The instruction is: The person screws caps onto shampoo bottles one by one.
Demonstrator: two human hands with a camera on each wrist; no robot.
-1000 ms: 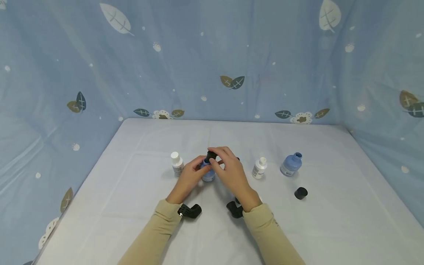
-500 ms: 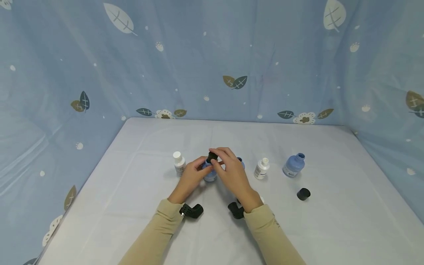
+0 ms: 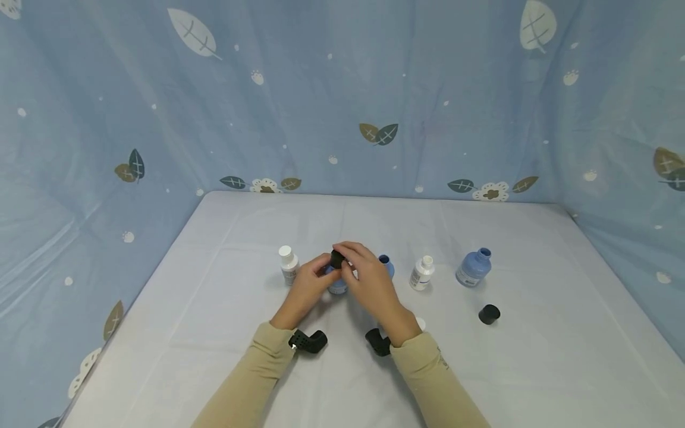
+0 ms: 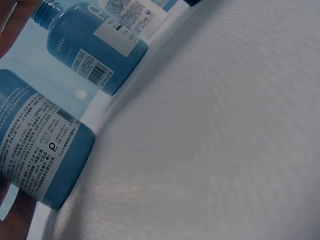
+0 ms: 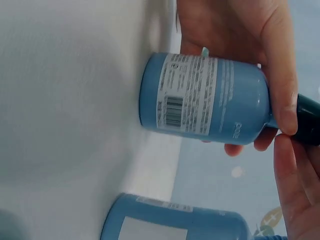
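I have the left hand (image 3: 307, 286) gripping a bottle (image 5: 200, 97), the right hand (image 3: 373, 282) pinching its cap (image 3: 336, 258), and an uncapped bottle (image 3: 473, 269) at three o'clock.

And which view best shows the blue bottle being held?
Right wrist: the blue bottle shows nearly whole, barcode label facing the camera. Left wrist crops it at the edge; in the head view, the left hand partly covers it.

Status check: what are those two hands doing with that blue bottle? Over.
Left hand gripping blue bottle. Right hand pinching black cap at its neck. Uncapped second blue bottle close by right hand; no obstruction seen at the cap.
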